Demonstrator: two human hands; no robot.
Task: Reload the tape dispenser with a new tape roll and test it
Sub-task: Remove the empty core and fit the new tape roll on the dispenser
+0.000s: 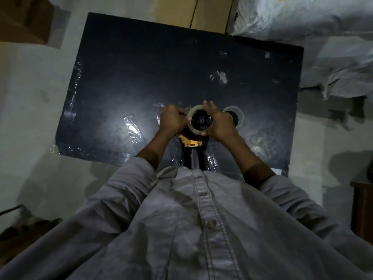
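Over the dark desk (141, 57), our right hand (220, 124) wraps its grip around the clear tape roll (194, 129) seated on the dispenser (191, 142). Our left hand (172, 119) pinches what seems the tape's loose end. We should pull it straight toward the yellow cutter, avoiding wrinkles.

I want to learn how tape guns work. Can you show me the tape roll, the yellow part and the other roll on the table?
tape roll (194, 110), head view, on its clear top rim.
yellow part (191, 142), head view, on the plate's middle.
other roll (239, 114), head view, on its right rim.
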